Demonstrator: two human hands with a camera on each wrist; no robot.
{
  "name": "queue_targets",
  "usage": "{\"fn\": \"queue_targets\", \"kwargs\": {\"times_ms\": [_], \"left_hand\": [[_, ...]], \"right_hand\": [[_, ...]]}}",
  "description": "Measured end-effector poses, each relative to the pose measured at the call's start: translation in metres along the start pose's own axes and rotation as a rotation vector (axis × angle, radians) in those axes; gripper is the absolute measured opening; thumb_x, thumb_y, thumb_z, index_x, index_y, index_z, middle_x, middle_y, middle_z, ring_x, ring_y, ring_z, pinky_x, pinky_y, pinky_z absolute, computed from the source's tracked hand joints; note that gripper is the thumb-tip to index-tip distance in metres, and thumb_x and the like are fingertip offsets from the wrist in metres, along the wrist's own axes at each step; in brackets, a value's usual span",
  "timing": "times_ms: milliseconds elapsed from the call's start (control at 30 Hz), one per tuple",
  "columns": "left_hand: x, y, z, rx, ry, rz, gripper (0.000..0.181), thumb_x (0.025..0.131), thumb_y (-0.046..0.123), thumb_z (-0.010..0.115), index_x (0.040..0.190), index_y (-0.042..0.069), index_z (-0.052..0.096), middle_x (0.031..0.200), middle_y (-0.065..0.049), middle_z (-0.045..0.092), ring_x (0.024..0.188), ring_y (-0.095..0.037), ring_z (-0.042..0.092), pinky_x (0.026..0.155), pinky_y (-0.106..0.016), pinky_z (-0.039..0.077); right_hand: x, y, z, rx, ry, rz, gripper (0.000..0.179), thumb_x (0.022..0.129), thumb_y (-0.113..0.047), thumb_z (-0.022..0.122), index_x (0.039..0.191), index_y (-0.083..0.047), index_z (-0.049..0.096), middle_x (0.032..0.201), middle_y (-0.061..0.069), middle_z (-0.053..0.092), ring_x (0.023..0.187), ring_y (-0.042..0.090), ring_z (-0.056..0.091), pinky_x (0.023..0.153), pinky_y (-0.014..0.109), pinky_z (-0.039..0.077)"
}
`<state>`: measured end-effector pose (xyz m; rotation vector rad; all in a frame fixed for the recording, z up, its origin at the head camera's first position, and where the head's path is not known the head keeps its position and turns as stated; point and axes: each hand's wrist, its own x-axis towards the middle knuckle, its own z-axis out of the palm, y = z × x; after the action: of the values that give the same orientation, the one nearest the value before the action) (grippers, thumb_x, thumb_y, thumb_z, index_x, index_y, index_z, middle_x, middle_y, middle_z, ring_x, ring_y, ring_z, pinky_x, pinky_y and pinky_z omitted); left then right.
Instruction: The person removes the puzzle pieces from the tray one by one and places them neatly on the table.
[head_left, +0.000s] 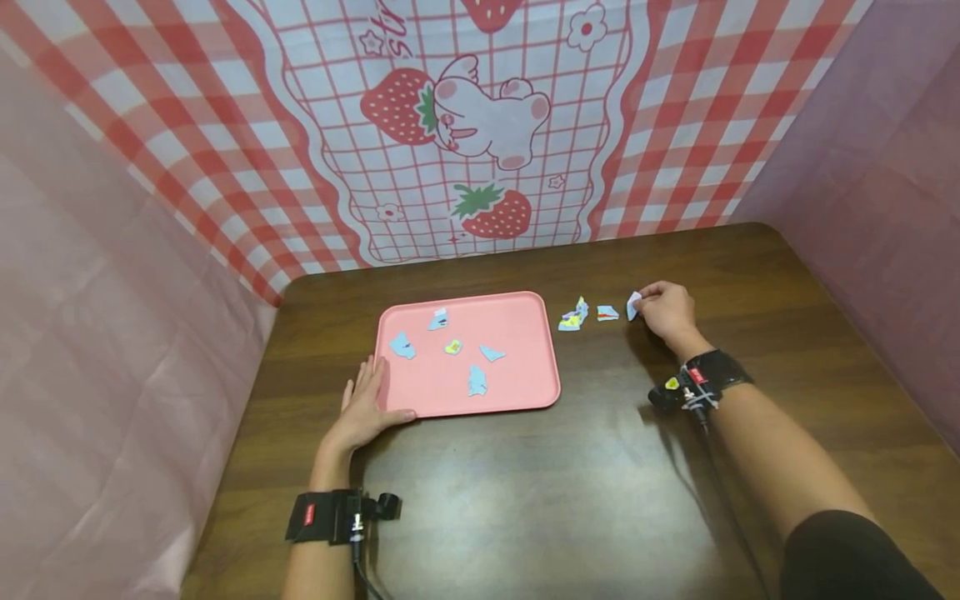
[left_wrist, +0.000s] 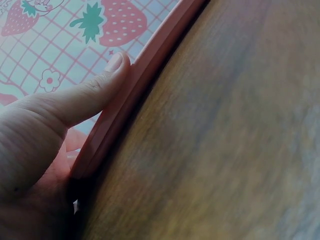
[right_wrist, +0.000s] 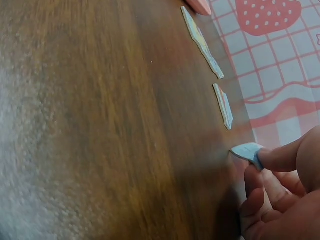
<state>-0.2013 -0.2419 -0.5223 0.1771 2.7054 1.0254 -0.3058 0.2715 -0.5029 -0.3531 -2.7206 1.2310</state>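
My right hand [head_left: 666, 312] pinches a small pale-blue puzzle-like piece [head_left: 633, 305] between thumb and fingers, at the right of the table. In the right wrist view this piece [right_wrist: 247, 150] is tilted, one tip close to the wood. To its left lie a piece with a red stripe [head_left: 607, 313] and a larger yellow-and-blue piece [head_left: 573, 316]. My left hand [head_left: 365, 410] rests at the lower left corner of a pink tray [head_left: 517, 392], thumb along the front rim and fingers spread by the left side. Several light-blue pieces, among them a jagged one [head_left: 477, 381], lie scattered in the tray.
The brown wooden table [head_left: 525, 500] carries everything. Behind it hangs a red-and-white checked cloth [head_left: 480, 192] with strawberries, and pink cloth [head_left: 97, 333] hangs at the sides. A cable runs from the band [head_left: 708, 379] on each wrist.
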Motion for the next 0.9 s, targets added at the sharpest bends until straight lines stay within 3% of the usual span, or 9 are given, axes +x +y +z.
{"fn": "queue_targets", "kwargs": {"times_ms": [100,233,433,900], "left_hand": [[-0.0004,0.0005,-0.0002,-0.004,0.002,0.000,0.122,0.080,0.050,0.081,0.162,0.003,0.004,0.168,-0.017,-0.003,0.154,-0.032,-0.011,0.118,-0.055,-0.011],[-0.0003,0.0000,0.0006,-0.002,0.001,0.003,0.122,0.080,0.051,0.081,0.162,0.003,0.004,0.168,-0.017,-0.004,0.154,-0.033,-0.011,0.118,-0.055,-0.012],[-0.0002,-0.0016,0.0015,-0.003,0.004,0.002,0.123,0.079,0.051,0.082,0.162,0.003,0.004,0.168,-0.017,-0.002,0.154,-0.033,-0.010,0.118,-0.056,-0.011],[0.0003,-0.0011,0.0000,0.005,0.003,0.012,0.123,0.079,0.052,0.081,0.162,0.003,0.004,0.168,-0.018,-0.003,0.154,-0.033,-0.011,0.118,-0.056,-0.011]], "right_hand": [[-0.0001,-0.0007,-0.0002,-0.044,0.018,-0.015,0.021,0.090,-0.013,0.069,0.100,0.004,0.070,0.100,0.022,0.072,0.094,0.037,0.061,0.084,0.045,0.044],[0.0015,0.0000,-0.0006,-0.080,0.006,-0.010,0.023,0.091,-0.015,0.068,0.101,0.005,0.069,0.104,0.026,0.068,0.102,0.045,0.058,0.090,0.053,0.043],[0.0042,0.0014,-0.0002,-0.131,-0.028,0.004,0.025,0.092,-0.018,0.066,0.101,0.006,0.071,0.106,0.027,0.068,0.106,0.049,0.057,0.091,0.055,0.045],[0.0008,-0.0006,0.0016,-0.159,-0.019,0.013,0.023,0.092,-0.020,0.068,0.099,0.001,0.071,0.104,0.023,0.070,0.104,0.046,0.060,0.086,0.056,0.047]]}}
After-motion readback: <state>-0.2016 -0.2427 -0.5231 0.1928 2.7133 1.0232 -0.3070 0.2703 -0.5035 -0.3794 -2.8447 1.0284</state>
